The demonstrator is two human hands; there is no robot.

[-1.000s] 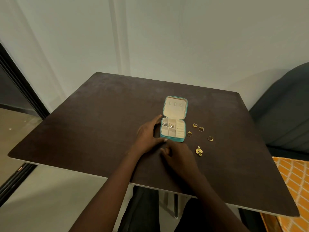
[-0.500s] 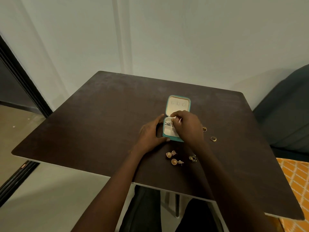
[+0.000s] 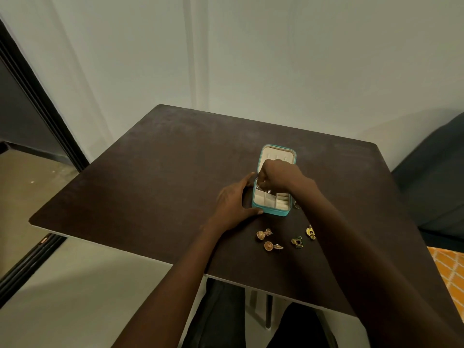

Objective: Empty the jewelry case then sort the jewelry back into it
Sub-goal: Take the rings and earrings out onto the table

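A small teal jewelry case (image 3: 270, 210) lies open on the dark table (image 3: 163, 177), its cream lid (image 3: 276, 154) laid back. My left hand (image 3: 232, 203) grips the case's left side. My right hand (image 3: 277, 175) reaches into the back compartments, fingers pinched on silver jewelry (image 3: 263, 189). In front of the case lie two gold dome earrings (image 3: 261, 234) (image 3: 269, 246), a green and gold earring (image 3: 297, 241) and a gold flower earring (image 3: 310, 232). A gold ring (image 3: 297, 205) peeks out by my right forearm; other rings are hidden.
A dark grey upholstered chair (image 3: 431, 187) stands right of the table. An orange patterned surface (image 3: 449, 275) shows at lower right. The white wall rises behind the table, and a dark door frame (image 3: 37, 104) runs along the left.
My right hand went from the table's front into the case. Two dome earrings and a green earring now lie in front of the case. My left hand stayed on the case.
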